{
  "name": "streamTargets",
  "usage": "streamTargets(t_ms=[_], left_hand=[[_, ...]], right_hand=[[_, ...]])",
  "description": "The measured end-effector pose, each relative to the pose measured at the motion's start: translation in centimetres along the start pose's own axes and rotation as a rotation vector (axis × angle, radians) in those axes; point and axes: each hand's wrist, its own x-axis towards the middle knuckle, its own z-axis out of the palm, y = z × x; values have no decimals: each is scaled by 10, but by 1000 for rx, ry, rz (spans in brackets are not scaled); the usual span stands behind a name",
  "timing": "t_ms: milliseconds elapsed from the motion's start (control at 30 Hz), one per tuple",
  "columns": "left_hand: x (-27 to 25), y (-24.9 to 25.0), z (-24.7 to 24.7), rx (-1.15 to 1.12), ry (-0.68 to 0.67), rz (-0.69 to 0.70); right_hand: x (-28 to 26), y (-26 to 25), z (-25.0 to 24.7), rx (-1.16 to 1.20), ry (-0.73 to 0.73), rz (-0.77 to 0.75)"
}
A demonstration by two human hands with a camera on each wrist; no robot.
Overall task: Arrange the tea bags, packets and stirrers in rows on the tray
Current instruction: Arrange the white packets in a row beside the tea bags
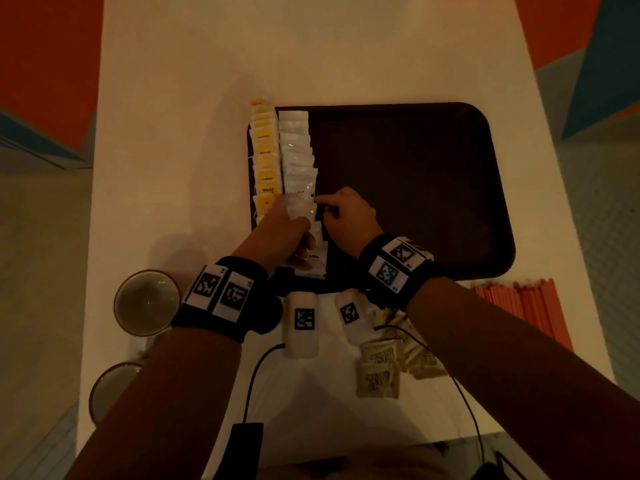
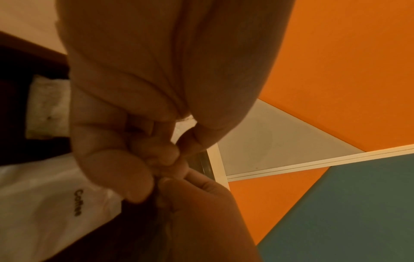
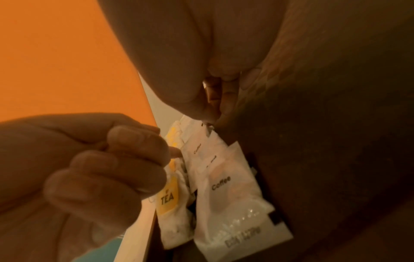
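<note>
White tabletop [image 1: 194,98]. Two cups at lower left: one [image 1: 147,302], another [image 1: 104,389] partly hidden. Black cable [image 1: 251,379] near bottom centre. Orange wall [image 1: 45,57] upper left.

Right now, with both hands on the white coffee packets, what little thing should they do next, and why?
Probably lay down the coffee packet pinched by the right hand at the near end of the white row, overlapping the last one. That row beside the yellow tea bags stops short of the tray edge, and the left hand holds more packets.

We see our left hand [image 2: 139,109] with curled fingers beside a white packet [image 2: 51,203] marked "Coffee" on the dark tray [image 2: 13,99].
</note>
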Motion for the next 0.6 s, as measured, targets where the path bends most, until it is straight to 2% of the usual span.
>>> streamTargets(t_ms=[300,400,500,600], left_hand=[[-7,0,0,-19,21,87],[-18,-3,-10,-17,100,156],[-30,-16,-26,79,226,240],[-37,-35,-30,117,240,200]], right_hand=[[5,-1,-2,13,-17,35],[8,-2,-1,11,-25,17],[5,5,-2,93,5,41],[-9,15,-2,184,7,60]])
